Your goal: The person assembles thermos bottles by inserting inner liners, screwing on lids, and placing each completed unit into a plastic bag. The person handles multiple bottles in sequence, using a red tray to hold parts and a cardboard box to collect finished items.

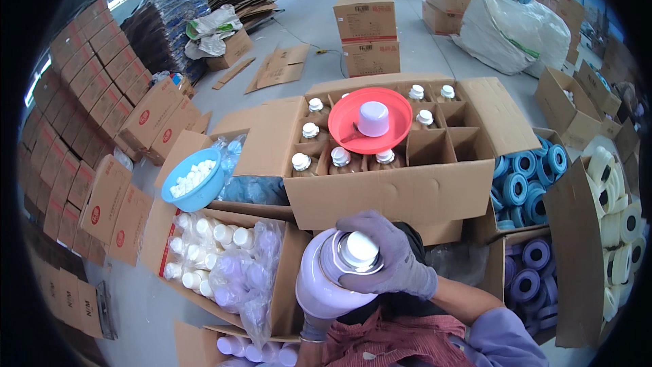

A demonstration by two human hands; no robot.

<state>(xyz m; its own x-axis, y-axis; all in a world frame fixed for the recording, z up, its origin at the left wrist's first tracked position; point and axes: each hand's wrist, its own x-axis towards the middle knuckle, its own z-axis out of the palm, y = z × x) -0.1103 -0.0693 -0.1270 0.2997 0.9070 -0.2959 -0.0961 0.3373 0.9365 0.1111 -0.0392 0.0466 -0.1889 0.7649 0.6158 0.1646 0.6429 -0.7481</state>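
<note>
A lavender vacuum flask (316,280) with a metal neck ring and a white stopper (360,250) is tilted in front of my body. My right hand (387,258), in a grey glove, is closed around its neck, fingers curled on both sides of the stopper. Below the flask, my gloved left hand (315,326) supports its lower part; most of those fingers are hidden behind it. Just beyond, a divided cardboard box (390,194) contains several white-topped bottles. Across its dividers rests a red basin (343,119) with a lavender cup (373,119) and a small dark item inside.
To the left, a blue bowl (214,187) of small white pieces stands above an open box (279,285) with bagged white and lavender cups. Boxes of blue rings (515,189), purple rings (526,284) and cream rings (614,224) stand right. Stacked cartons (367,20) stand farther off.
</note>
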